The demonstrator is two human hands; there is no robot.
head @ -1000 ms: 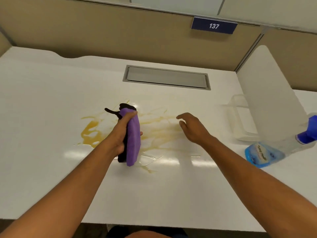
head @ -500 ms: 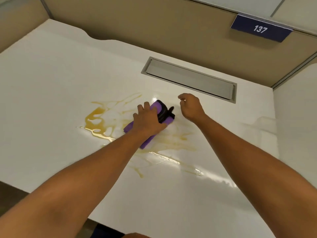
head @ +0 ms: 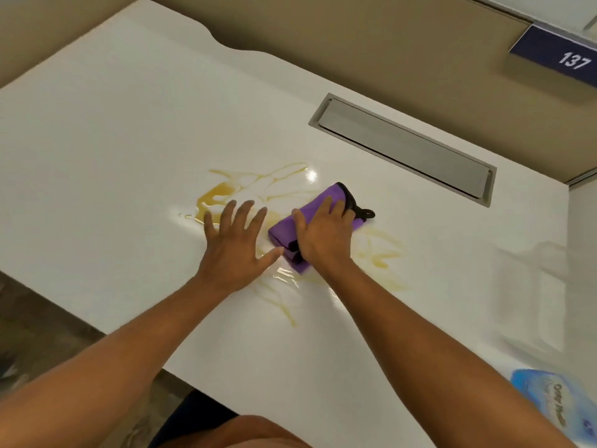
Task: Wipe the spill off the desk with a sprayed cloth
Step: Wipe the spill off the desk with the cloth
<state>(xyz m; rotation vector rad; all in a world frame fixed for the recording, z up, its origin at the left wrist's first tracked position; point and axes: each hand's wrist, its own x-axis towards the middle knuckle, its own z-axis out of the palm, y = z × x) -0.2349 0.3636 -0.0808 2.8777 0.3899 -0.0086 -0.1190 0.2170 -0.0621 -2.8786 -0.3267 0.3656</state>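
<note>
Since half a second ago the cloth has changed hands: the left hand [head: 234,247], which was pressing it down, now lies beside it, and the right hand [head: 324,234], which hovered near its far end, now covers it. From the head view, the folded purple cloth [head: 284,229], with its black edging and loop, lies on the white desk [head: 113,130] in the middle of the yellow spill [head: 216,192]. The right hand rests palm-down on the cloth, fingers curved over its top and far edge, pressing rather than pinching it. The left hand is spread flat with fingers wide apart, holding nothing, its thumb tip touching or just short of the cloth's near end; whether the palm touches the desk I cannot tell. Thicker amber puddles sit left of the left hand, thin streaks trail right of and nearer than the cloth. A grey recessed flap [head: 403,147] sits further back, and the blurred blue-labelled spray bottle [head: 549,399] lies at the lower right edge.
</note>
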